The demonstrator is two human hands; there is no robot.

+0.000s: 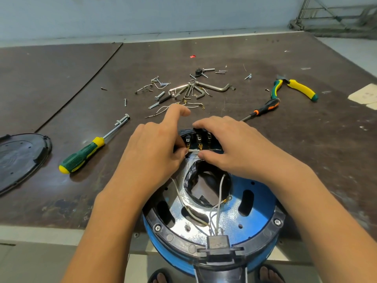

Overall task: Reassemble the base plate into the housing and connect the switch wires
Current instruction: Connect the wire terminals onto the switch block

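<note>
at the switch [199, 139], left fingers [180, 155] pinch the wire [193, 150] (right fingers [206, 121] clasp the switch).

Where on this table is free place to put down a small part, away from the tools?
Bare table lies right of the blue housing, nearer than the pliers and the orange-handled screwdriver. Another bare patch lies beyond the black cover, left of the screw pile. Crowded: the middle beyond the housing, around that pile and the hex keys.

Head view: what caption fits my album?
Left hand pinches a wire at the switch on the housing; right hand holds it.
</note>
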